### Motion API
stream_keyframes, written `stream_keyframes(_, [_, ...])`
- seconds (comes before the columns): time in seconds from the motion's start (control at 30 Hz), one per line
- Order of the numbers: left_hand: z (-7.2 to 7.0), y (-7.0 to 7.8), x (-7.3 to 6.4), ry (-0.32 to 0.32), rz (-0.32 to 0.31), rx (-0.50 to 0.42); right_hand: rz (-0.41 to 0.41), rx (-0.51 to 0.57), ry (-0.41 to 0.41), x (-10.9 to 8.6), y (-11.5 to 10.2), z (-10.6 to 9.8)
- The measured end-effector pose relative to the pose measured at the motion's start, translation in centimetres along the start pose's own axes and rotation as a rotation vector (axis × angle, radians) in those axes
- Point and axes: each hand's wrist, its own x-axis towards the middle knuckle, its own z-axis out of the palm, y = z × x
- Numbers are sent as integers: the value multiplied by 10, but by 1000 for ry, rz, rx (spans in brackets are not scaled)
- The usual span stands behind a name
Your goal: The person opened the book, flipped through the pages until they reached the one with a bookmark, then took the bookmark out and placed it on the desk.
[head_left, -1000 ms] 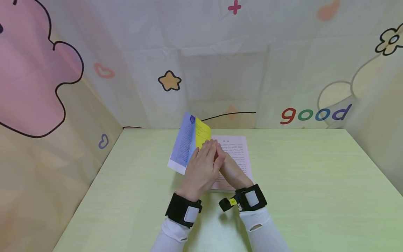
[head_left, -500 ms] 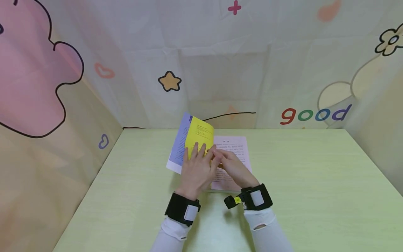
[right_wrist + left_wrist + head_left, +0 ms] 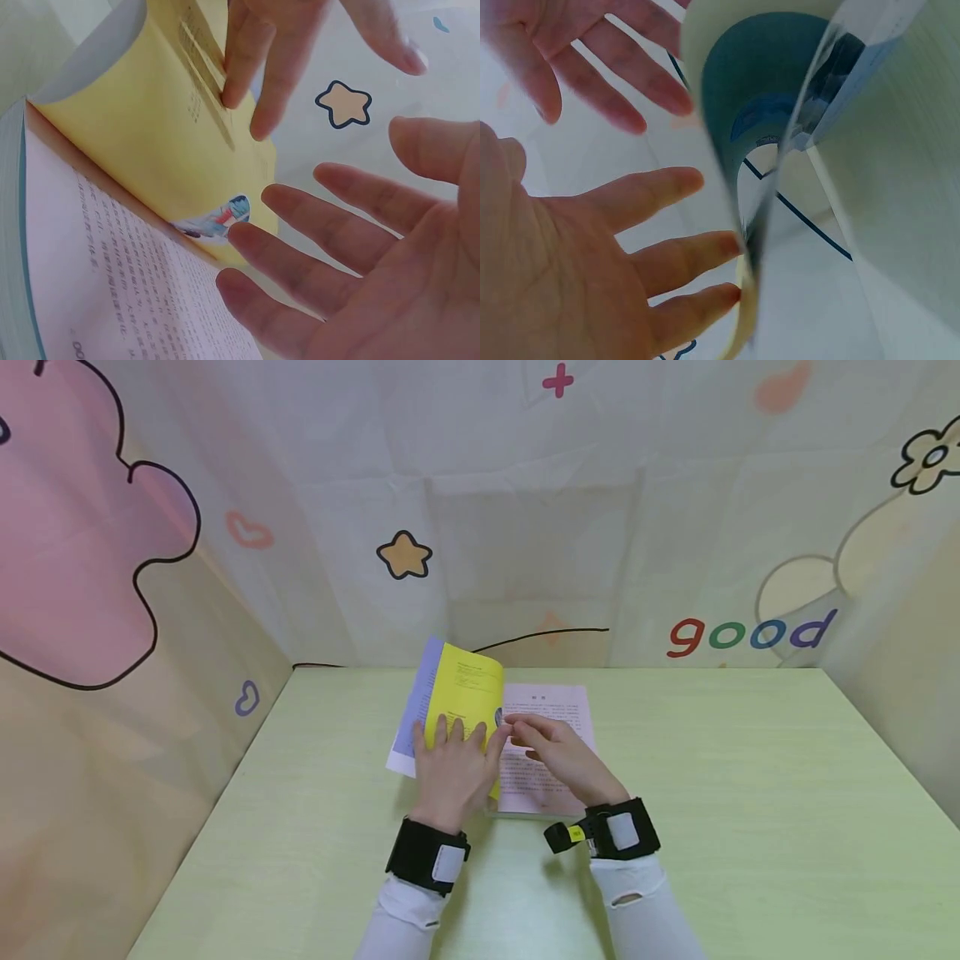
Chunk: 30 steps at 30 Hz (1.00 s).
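Note:
An open book lies on the table, its pink printed page flat on the right. A yellow leaf stands raised and curved at the left, with a blue-purple printed flap behind it. My left hand has its fingers spread, fingertips pressing on the yellow leaf; the left wrist view shows these fingertips against its curved edge. Over the pink page hovers my right hand, holding nothing, its fingers extended near the book's inner fold. In the right wrist view a small colourful picture shows on the yellow leaf beside the right fingertips.
The pale green table extends around the book. Behind it hangs a patterned cloth backdrop with a star and the word "good". Black straps circle both wrists; a small camera juts inward from the right one.
My left hand has slid left and spread its fingers, pushing the yellow leaf and flap further over to the left. My right hand has drawn back rightward, and the hands have parted.

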Motion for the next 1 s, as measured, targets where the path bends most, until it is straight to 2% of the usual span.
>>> stream_keyframes(0.23, [-1,-5,-2,-60,-86,2,-11,-31,-7,-4,-1,-5])
stream_keyframes(0.43, [1,-9,1,-64,-93,-47,-9,-92,2,-9,-4,-19])
stream_keyframes(0.67, [8,-17,4,-64,-93,-91,6,-252,27,-17,-2,-38])
stream_keyframes(0.8, [11,-21,3,-66,-78,-87,26,-367,25,-24,2,-44])
stream_keyframes(1.0, [16,-26,2,-77,-68,-69,13,-554,8,-36,9,-52])
